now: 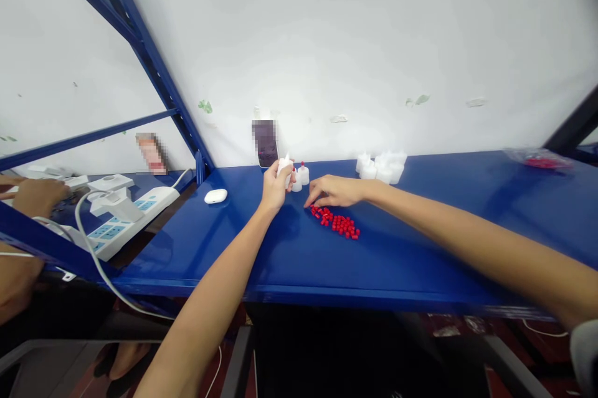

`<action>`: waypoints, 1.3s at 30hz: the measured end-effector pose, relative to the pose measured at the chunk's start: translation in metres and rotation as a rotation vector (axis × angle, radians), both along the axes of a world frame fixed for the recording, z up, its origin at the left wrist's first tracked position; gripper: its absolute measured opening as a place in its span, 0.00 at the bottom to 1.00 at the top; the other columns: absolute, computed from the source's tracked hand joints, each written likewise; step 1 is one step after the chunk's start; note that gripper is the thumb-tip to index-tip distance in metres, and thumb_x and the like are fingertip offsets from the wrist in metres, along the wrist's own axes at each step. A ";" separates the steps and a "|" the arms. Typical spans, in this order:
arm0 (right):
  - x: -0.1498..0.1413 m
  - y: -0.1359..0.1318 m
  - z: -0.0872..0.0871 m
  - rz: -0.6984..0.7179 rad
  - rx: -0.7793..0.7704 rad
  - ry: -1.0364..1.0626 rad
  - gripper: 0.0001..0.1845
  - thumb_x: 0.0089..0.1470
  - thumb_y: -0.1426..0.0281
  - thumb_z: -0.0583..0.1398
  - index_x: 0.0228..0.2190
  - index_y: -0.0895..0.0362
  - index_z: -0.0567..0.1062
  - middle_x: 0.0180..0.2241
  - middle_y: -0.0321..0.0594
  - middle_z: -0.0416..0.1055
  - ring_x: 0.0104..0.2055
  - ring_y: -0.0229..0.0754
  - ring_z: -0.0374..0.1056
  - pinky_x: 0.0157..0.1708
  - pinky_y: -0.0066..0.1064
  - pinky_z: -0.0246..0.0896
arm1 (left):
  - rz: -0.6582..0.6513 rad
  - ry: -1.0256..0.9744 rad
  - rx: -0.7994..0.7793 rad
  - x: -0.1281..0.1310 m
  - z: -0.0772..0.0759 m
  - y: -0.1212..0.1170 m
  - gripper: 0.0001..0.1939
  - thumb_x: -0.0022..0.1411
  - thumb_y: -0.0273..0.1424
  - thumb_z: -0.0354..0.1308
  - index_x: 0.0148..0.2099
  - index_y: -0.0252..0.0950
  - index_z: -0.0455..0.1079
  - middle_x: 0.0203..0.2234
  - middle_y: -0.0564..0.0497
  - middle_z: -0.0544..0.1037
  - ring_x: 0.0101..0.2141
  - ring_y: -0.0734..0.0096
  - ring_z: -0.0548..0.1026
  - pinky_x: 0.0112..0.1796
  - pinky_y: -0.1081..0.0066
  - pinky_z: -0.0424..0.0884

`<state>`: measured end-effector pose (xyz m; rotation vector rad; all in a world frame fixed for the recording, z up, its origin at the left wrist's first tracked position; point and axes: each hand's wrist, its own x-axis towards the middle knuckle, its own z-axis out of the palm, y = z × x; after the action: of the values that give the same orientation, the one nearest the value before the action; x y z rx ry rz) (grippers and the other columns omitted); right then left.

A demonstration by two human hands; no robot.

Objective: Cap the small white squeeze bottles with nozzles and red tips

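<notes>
White bottle (pixel 283 166) and red caps (pixel 344 224), centre frame
Left hand (pixel 275 186) grasps the bottle; right hand (pixel 334 190) bends its fingers (pixel 316 191) at the caps' upper-left end, grip unclear.

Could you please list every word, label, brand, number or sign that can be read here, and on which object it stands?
None can be read.
Bottle in the left hand: no print I can make out.
Red caps: too small to tell.
Dark phone: partly pixelated, nothing readable.
Power strip: any marking is too small.
Plastic bag: too blurred.
</notes>
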<state>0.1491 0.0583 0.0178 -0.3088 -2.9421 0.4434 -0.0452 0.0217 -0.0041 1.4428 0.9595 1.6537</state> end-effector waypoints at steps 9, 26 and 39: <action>-0.001 0.000 0.005 -0.341 -0.118 0.309 0.08 0.47 0.78 0.59 0.31 0.60 0.76 0.27 0.37 0.74 0.29 0.37 0.68 0.34 0.29 0.62 | 0.070 0.313 0.025 0.002 -0.001 -0.006 0.20 0.64 0.48 0.53 0.36 0.35 0.67 0.21 0.56 0.68 0.19 0.79 0.64 0.22 0.77 0.60; 0.015 -0.011 0.019 -0.441 -0.436 0.554 0.07 0.52 0.68 0.64 0.32 0.59 0.78 0.29 0.41 0.79 0.33 0.42 0.76 0.39 0.35 0.70 | 0.149 1.171 0.232 -0.012 0.004 -0.016 0.22 0.70 0.46 0.48 0.56 0.36 0.65 0.43 0.44 0.79 0.38 0.58 0.78 0.37 0.68 0.67; 0.006 -0.015 0.030 -0.386 -0.388 0.558 0.09 0.53 0.65 0.64 0.32 0.59 0.78 0.29 0.41 0.79 0.32 0.41 0.75 0.37 0.33 0.68 | 0.152 1.232 0.266 -0.020 0.010 -0.016 0.23 0.70 0.49 0.44 0.52 0.37 0.65 0.38 0.45 0.79 0.36 0.59 0.77 0.36 0.68 0.66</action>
<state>0.1549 0.0432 0.0483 -0.6587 -2.1798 0.8722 -0.0657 0.0056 0.0060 2.7038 1.5117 0.8588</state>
